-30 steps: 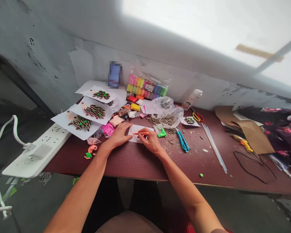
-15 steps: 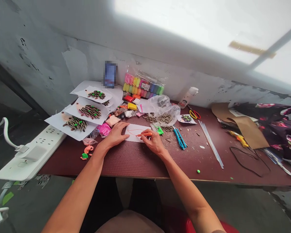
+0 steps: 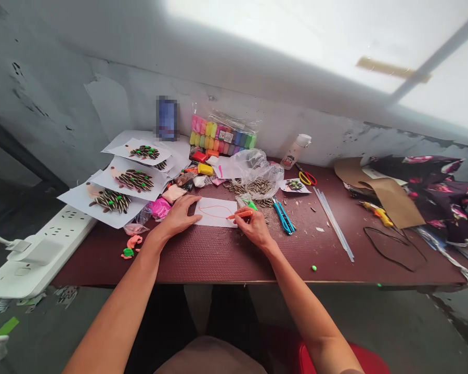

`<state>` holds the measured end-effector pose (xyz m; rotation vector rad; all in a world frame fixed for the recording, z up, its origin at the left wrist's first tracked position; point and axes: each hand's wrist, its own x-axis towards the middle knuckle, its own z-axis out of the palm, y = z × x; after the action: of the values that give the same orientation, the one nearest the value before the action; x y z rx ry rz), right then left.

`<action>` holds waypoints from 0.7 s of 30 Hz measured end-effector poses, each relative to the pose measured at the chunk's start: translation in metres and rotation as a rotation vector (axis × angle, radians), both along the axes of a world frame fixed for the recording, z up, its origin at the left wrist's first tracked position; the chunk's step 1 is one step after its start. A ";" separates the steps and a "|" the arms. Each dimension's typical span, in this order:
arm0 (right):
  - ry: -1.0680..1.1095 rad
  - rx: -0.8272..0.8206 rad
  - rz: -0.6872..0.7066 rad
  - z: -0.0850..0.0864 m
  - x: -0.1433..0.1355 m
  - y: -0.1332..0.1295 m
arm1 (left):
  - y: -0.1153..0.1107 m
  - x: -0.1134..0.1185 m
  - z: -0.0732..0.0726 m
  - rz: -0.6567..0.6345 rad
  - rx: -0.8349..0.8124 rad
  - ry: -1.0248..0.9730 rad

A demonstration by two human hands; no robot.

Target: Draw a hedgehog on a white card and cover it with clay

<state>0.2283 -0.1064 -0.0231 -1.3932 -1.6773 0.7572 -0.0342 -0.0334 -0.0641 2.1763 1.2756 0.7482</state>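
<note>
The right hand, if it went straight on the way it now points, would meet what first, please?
The right hand, holding an orange pen, would first cross the white paper, then probably meet the left hand at the paper's left edge, though exact line and height are unclear.

From the wearer's head, one camera looks forward and down — across the table [image 3: 218,262] to the wall [image 3: 323,130] behind.

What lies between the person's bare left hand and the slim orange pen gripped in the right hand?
In the head view, a white rectangular paper sheet bearing a curved orange line lies between the left hand and the orange pen.
</note>
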 end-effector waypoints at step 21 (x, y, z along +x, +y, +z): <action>-0.071 0.086 -0.136 -0.001 0.010 0.006 | 0.001 -0.001 0.000 -0.015 0.006 0.019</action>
<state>0.2378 -0.1007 -0.0243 -1.4720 -1.6305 0.5582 -0.0355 -0.0319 -0.0644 2.2002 1.2665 0.7279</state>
